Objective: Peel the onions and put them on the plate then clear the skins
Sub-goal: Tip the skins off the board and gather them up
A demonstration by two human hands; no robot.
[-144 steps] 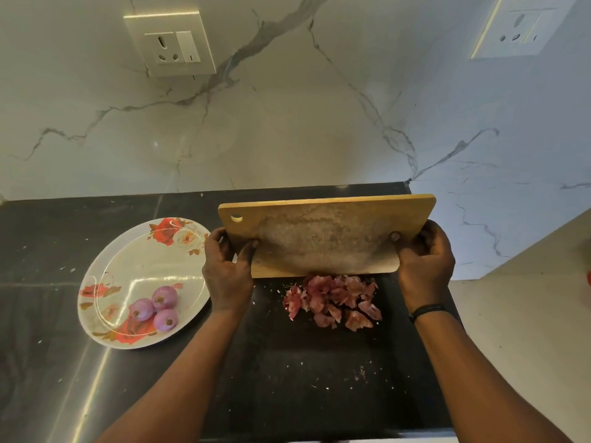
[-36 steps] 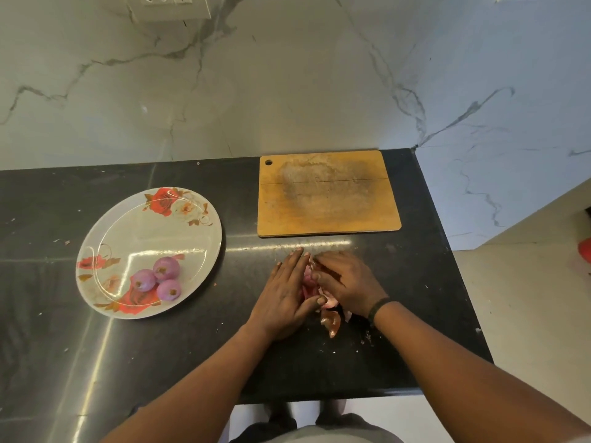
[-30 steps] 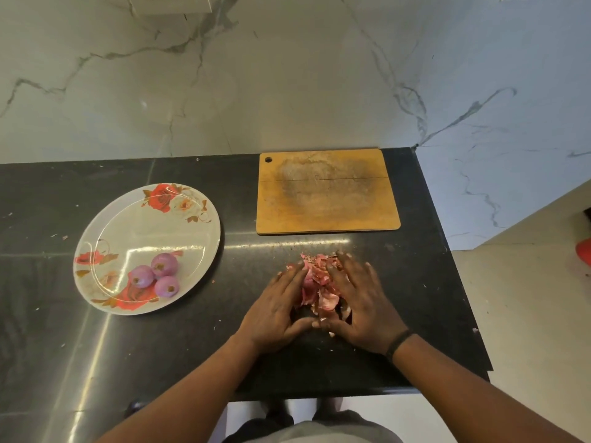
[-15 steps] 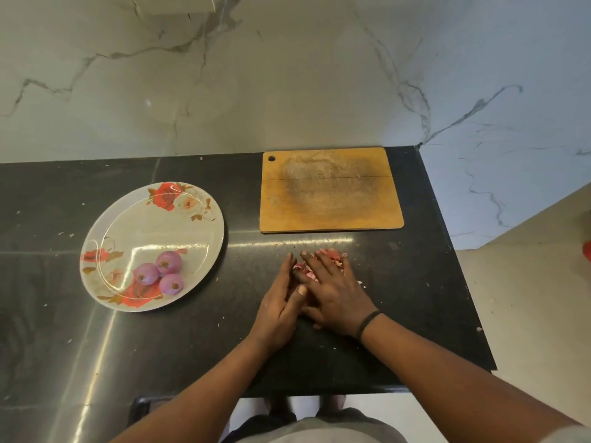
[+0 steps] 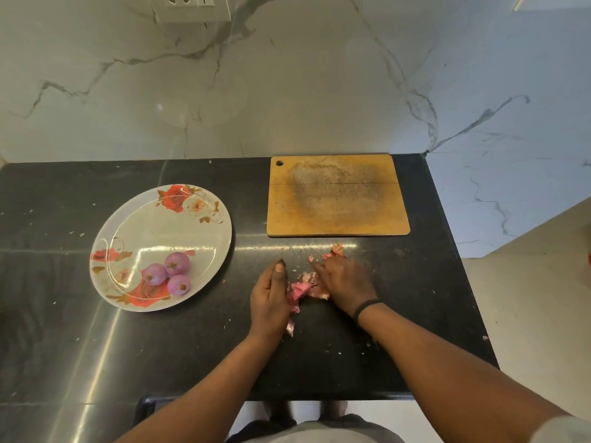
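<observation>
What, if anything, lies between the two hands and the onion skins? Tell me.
Nothing visible does. The left hand stands on edge against the skins and the right hand rests on them from the other side. A few scraps lie loose beyond the right hand's fingertips, near the cutting board.

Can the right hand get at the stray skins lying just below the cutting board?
Probably yes. The right hand lies on the counter with its fingertips already beside the stray onion skins, and nothing stands between them; the cutting board sits just beyond them, so only its near edge could hinder a sweep.
</observation>
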